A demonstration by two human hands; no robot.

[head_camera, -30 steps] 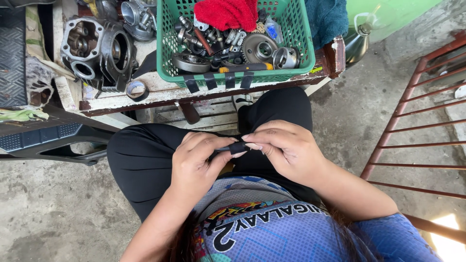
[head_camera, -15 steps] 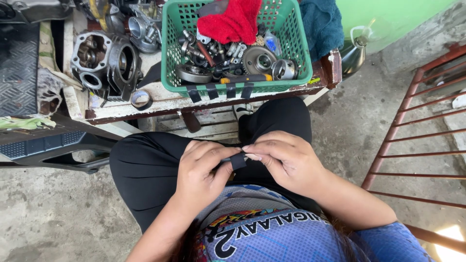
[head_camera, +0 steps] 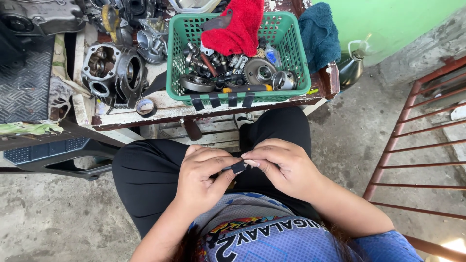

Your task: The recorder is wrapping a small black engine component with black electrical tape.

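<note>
My left hand and my right hand meet over my lap, fingertips pinching a small black strip of tape between them. I sit in black trousers with my knees toward a worn wooden bench. Several similar black strips hang stuck along the front rim of a green plastic basket on that bench. The basket holds metal engine parts, a gear and a red cloth.
A metal engine cylinder and a small tape roll sit on the bench left of the basket. A dark teal cloth lies at its right. A rust-red metal rail frame stands on the concrete floor at right; black treaded panels at left.
The view has tilted down slightly, so bench and basket sit lower in the frame. My hands stay together on the strip, with the fingers shifting a little along it.
</note>
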